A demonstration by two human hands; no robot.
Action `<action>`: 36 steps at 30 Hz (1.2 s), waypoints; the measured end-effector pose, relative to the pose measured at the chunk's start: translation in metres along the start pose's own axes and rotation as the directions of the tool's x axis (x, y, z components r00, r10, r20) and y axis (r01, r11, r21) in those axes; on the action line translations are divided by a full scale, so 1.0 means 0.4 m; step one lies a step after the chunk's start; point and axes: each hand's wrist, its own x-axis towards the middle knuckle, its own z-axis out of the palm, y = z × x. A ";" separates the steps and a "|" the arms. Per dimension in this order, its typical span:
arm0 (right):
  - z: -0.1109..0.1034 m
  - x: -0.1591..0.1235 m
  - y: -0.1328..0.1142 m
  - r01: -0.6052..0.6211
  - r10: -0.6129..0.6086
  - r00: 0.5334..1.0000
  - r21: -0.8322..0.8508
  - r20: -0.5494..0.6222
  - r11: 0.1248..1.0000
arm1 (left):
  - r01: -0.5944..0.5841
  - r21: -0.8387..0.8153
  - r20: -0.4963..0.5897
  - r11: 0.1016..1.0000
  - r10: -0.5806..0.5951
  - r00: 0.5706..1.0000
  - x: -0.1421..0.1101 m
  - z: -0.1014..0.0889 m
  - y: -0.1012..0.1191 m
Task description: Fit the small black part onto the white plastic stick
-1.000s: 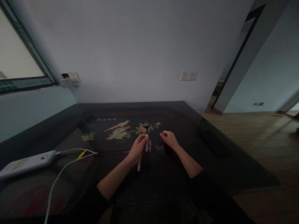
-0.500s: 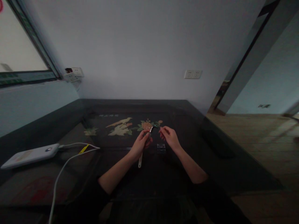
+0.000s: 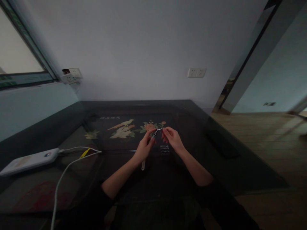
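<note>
My left hand [image 3: 144, 145] is closed round a slim razor handle [image 3: 153, 136]. Its bent silver neck points up and right, while a pale end with a hole shows below my palm. Close beside that neck, my right hand [image 3: 173, 138] pinches a small dark piece [image 3: 161, 129], mostly covered by the fingertips. Whether neck and piece touch, I cannot tell. Just below my right fingers, a small clear case [image 3: 164, 150] with ribbed compartments lies on the dark glossy table [image 3: 153, 183].
A white power bank [image 3: 31, 162] lies at the left, its white cable [image 3: 62, 179] with a yellow tag [image 3: 84, 153] curving to the front edge. A dark flat object [image 3: 222, 145] lies at the right. Sockets [image 3: 196, 72] sit on the wall behind.
The right fingertips and the small dark piece have come closer to the razor handle's neck. The neck now leans more to the right. The camera view has shifted slightly.
</note>
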 end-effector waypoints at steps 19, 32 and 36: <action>0.001 0.003 -0.003 -0.052 0.047 0.998 0.209 0.029 0.977 | -0.209 0.315 -0.029 0.926 0.229 0.973 -0.010 -0.020 0.028; 0.001 -0.008 -0.026 0.001 -0.023 0.995 0.223 0.096 0.975 | -0.335 0.384 -0.018 0.860 0.370 0.929 -0.016 -0.027 0.023; 0.001 -0.008 -0.025 0.007 -0.028 0.995 0.225 0.093 0.974 | -0.365 0.385 -0.007 0.848 0.398 0.917 -0.015 -0.027 0.020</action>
